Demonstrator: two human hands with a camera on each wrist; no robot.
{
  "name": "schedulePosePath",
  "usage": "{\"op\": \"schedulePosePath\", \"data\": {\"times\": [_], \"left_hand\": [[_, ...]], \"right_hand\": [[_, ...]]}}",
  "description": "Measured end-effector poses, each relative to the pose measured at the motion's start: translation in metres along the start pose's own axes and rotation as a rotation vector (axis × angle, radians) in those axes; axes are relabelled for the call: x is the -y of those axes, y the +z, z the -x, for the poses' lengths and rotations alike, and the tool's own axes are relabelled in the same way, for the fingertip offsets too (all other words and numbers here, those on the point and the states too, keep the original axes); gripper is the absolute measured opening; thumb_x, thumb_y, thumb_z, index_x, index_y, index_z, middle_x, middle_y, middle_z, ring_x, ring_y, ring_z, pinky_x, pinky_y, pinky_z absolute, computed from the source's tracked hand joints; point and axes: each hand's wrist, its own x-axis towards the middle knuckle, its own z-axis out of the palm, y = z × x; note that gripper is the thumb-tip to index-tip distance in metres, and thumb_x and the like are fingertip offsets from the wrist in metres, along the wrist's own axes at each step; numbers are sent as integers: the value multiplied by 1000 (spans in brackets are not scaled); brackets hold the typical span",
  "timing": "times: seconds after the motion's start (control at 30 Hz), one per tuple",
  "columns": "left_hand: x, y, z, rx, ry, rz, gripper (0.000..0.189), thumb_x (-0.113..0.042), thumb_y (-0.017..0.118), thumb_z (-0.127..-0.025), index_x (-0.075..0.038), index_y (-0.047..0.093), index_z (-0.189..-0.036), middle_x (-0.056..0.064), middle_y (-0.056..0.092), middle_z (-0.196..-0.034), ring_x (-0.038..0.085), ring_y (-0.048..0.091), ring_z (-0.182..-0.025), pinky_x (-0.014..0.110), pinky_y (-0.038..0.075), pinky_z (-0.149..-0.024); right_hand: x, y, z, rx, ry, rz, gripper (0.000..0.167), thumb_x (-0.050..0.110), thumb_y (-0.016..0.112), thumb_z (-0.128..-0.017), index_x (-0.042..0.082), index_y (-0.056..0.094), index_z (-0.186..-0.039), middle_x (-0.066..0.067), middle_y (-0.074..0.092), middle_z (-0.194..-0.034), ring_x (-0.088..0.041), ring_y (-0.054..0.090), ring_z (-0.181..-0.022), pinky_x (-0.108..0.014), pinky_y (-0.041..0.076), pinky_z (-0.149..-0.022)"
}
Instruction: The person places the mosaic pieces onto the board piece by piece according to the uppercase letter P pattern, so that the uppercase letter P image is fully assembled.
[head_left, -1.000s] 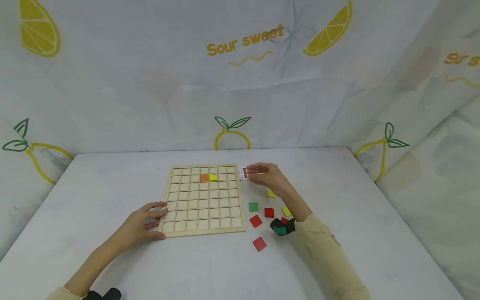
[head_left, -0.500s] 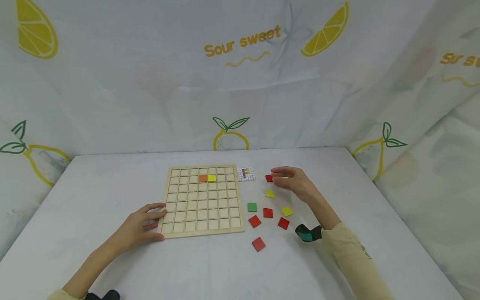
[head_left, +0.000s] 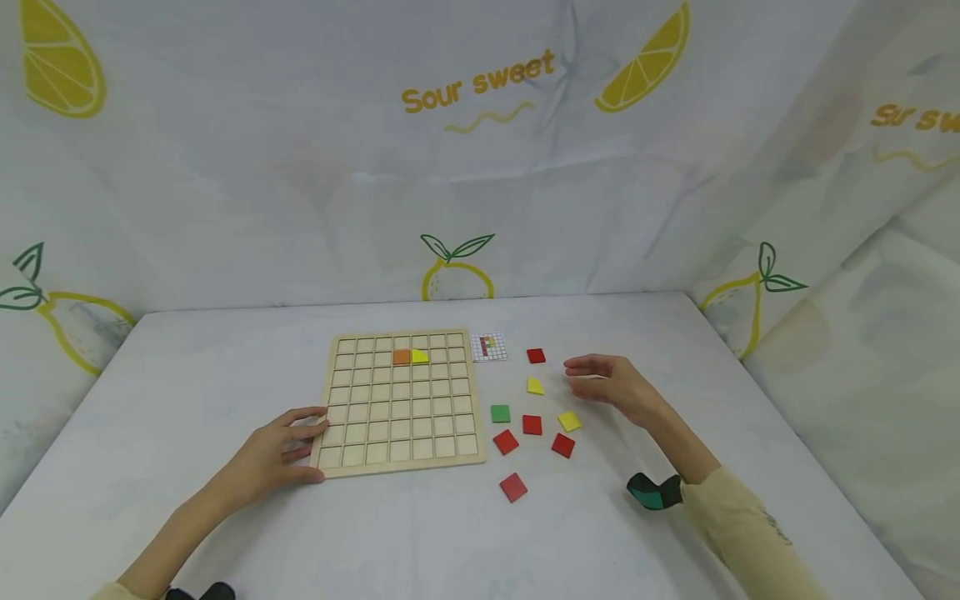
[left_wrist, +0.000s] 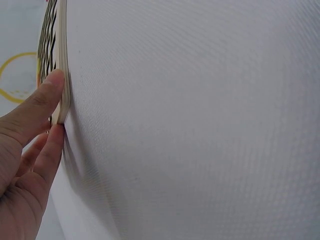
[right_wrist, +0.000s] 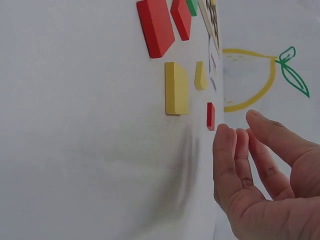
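Note:
In the head view my left hand [head_left: 281, 450] holds the lower left corner of a pale wooden grid board [head_left: 401, 450], thumb at the front edge and fingers at the left edge. The left wrist view shows its thumb [left_wrist: 42, 97] against the board's side. An orange square tile [head_left: 401, 357] and a yellow cut-corner tile [head_left: 419, 357] sit side by side in the second row from the back. My right hand [head_left: 615, 387] hovers over the table right of the loose tiles, fingers loosely bent with nothing between them. The nearest tiles are a red square [head_left: 536, 356] and a yellow cut-corner one [head_left: 535, 386].
A small printed grid card [head_left: 489, 347] lies beside the board's back right corner. Several loose tiles lie right of the board, among them a green square [head_left: 500, 413], a yellow square [head_left: 569, 421] and a red square [head_left: 513, 487] nearest the front. White lemon-print cloth hangs behind.
My right hand has moved right and towards me, away from the card and the back red tile, uncovering both. The left hand stays at the board's corner.

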Motion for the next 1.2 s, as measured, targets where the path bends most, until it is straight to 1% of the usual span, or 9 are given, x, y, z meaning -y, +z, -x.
{"op": "schedulePosePath", "data": {"times": [0.23,0.47,0.67,0.87,1.0,1.2], "left_hand": [[0,0,0,1,-2,20,67,-11,84,-69,19,54,-121,27,39,-141,45,52,-116,29,56,-88],[3,0,0,1,18,30,67,-11,84,-69,19,54,-121,27,39,-141,45,52,-117,30,56,-89],[5,0,0,-1,22,60,66,-10,84,-69,20,54,-120,27,38,-141,46,51,-117,30,56,-89],[4,0,0,1,21,57,67,-11,84,-69,20,54,-121,27,38,-141,46,52,-117,30,56,-89],[4,0,0,2,22,69,67,-11,83,-70,20,54,-121,27,38,-141,46,52,-117,30,56,-89],[3,1,1,-8,21,46,67,-10,84,-69,19,54,-121,27,39,-141,45,52,-117,30,56,-89]], "right_hand": [[-5,1,14,33,-36,36,44,13,66,-92,0,53,-131,-21,56,-128,-29,58,-112,-31,58,-90],[-15,1,23,49,-77,49,44,14,69,-89,-1,55,-129,-21,59,-126,-28,60,-109,-28,59,-86],[-19,-1,29,91,-107,25,44,13,68,-90,-4,54,-128,-23,57,-126,-27,63,-104,-23,58,-84],[-23,1,30,88,-82,17,45,15,70,-89,-2,56,-128,-20,58,-126,-29,60,-107,-22,58,-83],[-26,2,31,88,-85,17,44,15,69,-89,-2,56,-128,-20,58,-126,-30,59,-108,-23,58,-84],[-26,2,33,97,-91,1,43,13,70,-89,-2,56,-127,-21,59,-125,-30,61,-107,-24,59,-84]]}}
